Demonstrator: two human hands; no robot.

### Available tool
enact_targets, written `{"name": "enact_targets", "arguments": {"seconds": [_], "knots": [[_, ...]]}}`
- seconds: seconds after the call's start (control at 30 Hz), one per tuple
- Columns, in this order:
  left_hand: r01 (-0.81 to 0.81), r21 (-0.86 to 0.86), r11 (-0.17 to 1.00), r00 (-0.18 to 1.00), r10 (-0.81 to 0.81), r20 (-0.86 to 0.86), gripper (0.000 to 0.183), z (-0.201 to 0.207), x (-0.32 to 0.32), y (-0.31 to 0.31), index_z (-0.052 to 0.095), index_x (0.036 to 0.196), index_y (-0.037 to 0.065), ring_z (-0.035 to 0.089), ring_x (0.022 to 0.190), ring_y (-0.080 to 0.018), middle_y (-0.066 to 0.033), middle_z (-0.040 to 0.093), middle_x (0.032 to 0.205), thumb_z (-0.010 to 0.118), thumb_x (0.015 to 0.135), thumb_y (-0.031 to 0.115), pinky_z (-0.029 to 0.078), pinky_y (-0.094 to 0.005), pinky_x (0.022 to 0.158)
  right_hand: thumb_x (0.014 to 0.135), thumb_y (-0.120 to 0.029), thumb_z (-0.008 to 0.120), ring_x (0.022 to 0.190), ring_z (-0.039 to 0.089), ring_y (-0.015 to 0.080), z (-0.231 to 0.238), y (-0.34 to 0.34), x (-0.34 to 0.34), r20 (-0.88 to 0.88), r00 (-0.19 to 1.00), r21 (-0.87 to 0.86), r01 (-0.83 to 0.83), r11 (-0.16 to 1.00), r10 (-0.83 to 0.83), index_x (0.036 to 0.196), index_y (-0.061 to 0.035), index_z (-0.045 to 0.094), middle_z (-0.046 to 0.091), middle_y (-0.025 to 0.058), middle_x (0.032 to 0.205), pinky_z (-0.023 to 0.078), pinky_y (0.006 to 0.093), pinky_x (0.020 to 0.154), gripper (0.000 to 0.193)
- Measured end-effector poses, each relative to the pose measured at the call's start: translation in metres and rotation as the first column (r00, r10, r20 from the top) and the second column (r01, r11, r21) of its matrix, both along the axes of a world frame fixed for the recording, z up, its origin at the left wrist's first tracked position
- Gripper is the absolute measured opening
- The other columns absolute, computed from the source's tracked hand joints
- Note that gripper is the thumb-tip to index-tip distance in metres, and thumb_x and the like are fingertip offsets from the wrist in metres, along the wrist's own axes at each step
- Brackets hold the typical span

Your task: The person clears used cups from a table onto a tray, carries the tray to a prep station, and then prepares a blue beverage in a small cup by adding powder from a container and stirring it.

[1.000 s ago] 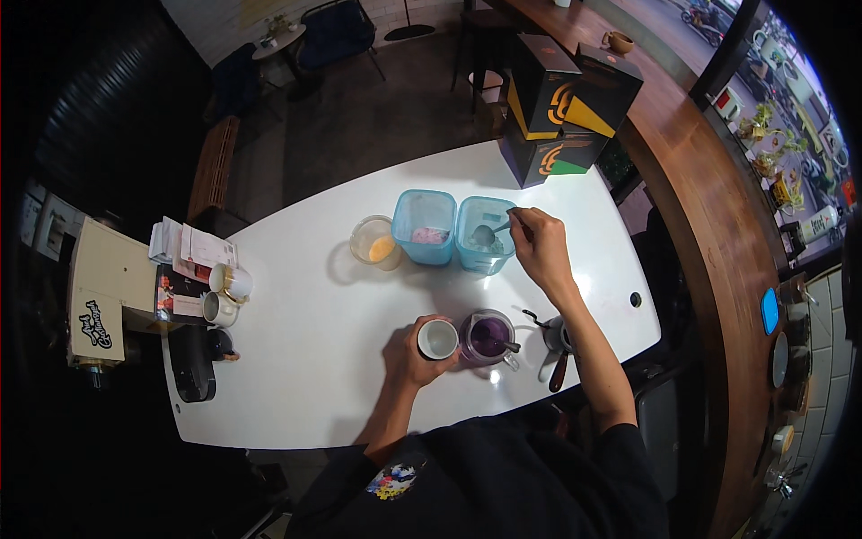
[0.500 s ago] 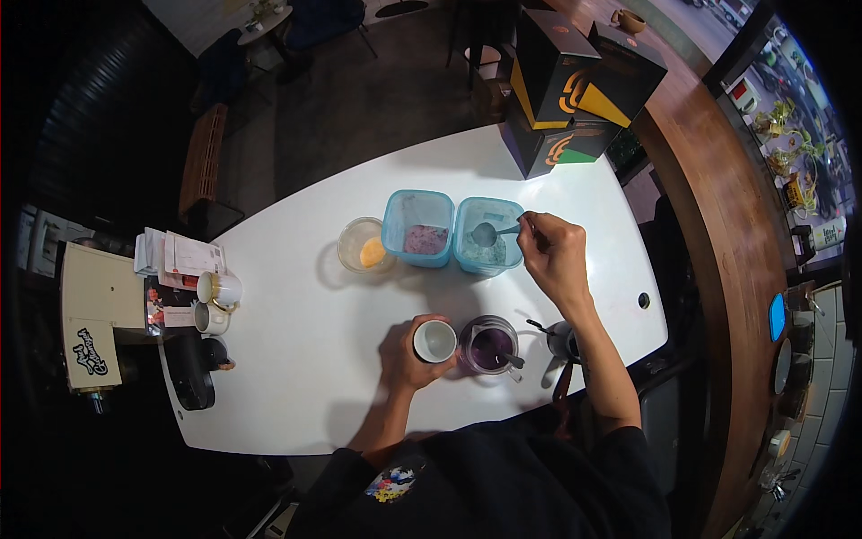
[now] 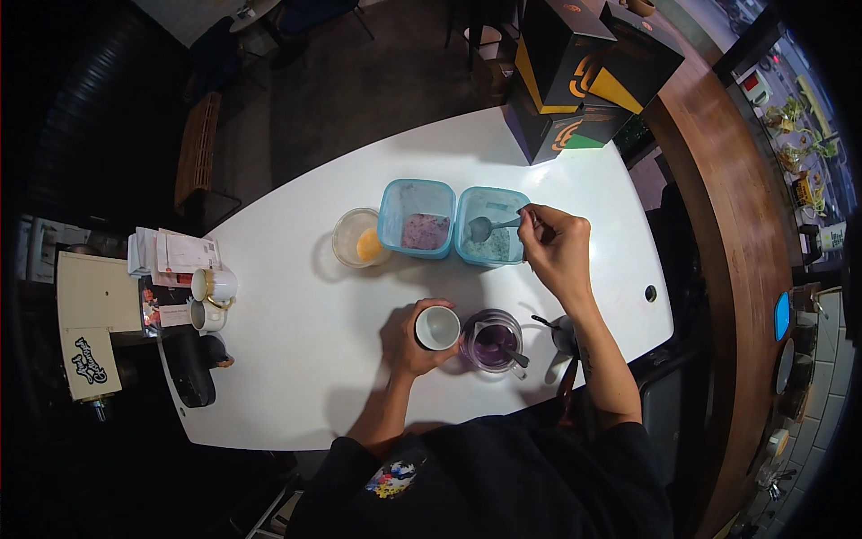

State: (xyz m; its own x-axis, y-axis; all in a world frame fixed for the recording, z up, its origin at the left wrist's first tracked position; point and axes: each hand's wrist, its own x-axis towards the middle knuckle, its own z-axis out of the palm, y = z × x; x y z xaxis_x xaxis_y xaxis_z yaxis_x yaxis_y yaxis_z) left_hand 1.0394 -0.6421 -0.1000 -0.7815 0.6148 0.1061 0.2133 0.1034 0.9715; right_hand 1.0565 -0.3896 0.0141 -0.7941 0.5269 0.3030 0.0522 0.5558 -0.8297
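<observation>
"With the white cup (image 3: 438, 329) as the centre of the clock and twelve pointing away from the body, what are the hands doing?"

"The left hand (image 3: 413, 348) is wrapped around that cup. Toward one o'clock, a dark spoon (image 3: 505, 224) reaches into the right-hand blue tub (image 3: 476, 202), its handle pinched by the fingertips of the right hand (image 3: 558, 256). I can't tell whether the spoon's bowl is loaded, or touches the powder."

"How would you do it well?"

"I'd steady the cup from the left, mouth upright. On the right, I'd slide the spoon in shallow, level it against the tub's wall and lift slowly; fine powder would probably spill if jerked."

"And the materials?"

"At eleven, a round clear glass (image 3: 345, 241) holds an orange lump (image 3: 369, 243), smooth-looking from here. Just before twelve, the left-hand blue tub (image 3: 417, 198) is square with rounded corners, seemingly translucent plastic, with crumbly pinkish-purple powder (image 3: 424, 232) on its floor. The cup is round, pale inside and glossy."

"Farther right?"

"The one o'clock tub matches its neighbour, but its powder (image 3: 490, 246) is pale greenish. Just past three, close beside the cup, stands a clear handled jug (image 3: 492, 318) with deep purple contents and a second spoon (image 3: 516, 357) leaning in it."
</observation>
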Motion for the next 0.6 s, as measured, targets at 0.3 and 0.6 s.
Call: {"name": "enact_targets", "arguments": {"seconds": [0.3, 0.6], "knots": [[0.016, 0.015, 1.0, 1.0, -0.017, 0.02, 0.062, -0.002, 0.0, 0.0, 0.056, 0.115, 0.005, 0.061, 0.103, -0.0205, -0.0082, 0.064, 0.111, 0.085, 0.06, 0.007, 0.048, -0.0341, 0.091, 0.094, -0.008, 0.058, 0.041, 0.052, 0.007, 0.002, 0.005, 0.011, 0.047, 0.998, -0.287, 0.052, 0.956, -0.04, 0.09, 0.0095, 0.067, 0.058, 0.0034, 0.058, 0.038, 0.0215, 0.037, 0.02], [0.032, 0.037, 0.999, 0.999, -0.033, 0.035, 0.054, 0.005, -0.004, 0.001, 0.058, 0.113, 0.005, 0.06, 0.099, -0.0162, -0.0061, 0.063, 0.106, 0.083, 0.065, 0.01, 0.048, -0.032, 0.087, 0.098, -0.008, 0.053, 0.043, 0.052, 0.0077, 0.008, 0.013, 0.034, -0.067, 0.99, -0.442, 0.085, 0.893, -0.127, 0.092, 0.0103, 0.065, 0.057, 0.0053, 0.062, 0.039, 0.0197, 0.036, 0.023]]}}
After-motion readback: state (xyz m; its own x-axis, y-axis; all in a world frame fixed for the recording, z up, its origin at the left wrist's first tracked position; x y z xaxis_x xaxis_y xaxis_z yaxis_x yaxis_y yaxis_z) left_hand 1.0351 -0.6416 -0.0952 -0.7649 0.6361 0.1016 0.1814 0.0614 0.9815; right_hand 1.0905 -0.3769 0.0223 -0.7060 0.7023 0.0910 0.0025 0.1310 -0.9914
